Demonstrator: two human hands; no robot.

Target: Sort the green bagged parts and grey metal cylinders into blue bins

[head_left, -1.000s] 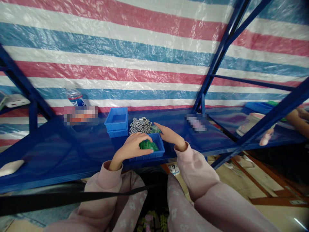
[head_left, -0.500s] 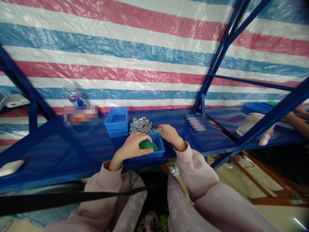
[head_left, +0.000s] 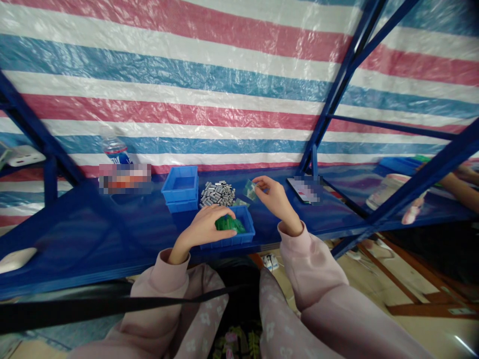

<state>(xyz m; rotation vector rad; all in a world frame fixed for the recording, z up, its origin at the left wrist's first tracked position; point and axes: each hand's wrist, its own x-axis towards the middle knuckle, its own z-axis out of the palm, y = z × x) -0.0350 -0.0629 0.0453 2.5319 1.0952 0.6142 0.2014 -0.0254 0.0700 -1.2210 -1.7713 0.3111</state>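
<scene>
My left hand (head_left: pixel 205 228) curves over the left side of a blue tray (head_left: pixel 247 238), its thumb and fingers around a bunch of green plastic pieces (head_left: pixel 231 225) inside. My right hand (head_left: pixel 272 195) is beyond the tray, to its right. Between its thumb and fingertips is a small clear, greenish plastic bag (head_left: pixel 250 190); its contents are too small to make out. Another clear greenish piece (head_left: pixel 240 202) lies at the tray's far edge. Just behind the tray sits a pile of small grey metal cylinders (head_left: pixel 217 193).
Stacked blue bins (head_left: pixel 181 187) stand left of the pile. Farther left are a plastic bottle (head_left: pixel 117 151) and a white object (head_left: pixel 17 260). A flat device (head_left: pixel 301 190), partly blurred, lies right. Blue frame bars (head_left: pixel 331 94) cross the right side; another person's arm (head_left: pixel 462 192) shows beyond.
My right hand has moved from the tray's far right corner up and to the right, carrying the small plastic bag. My left hand has stayed in place.
</scene>
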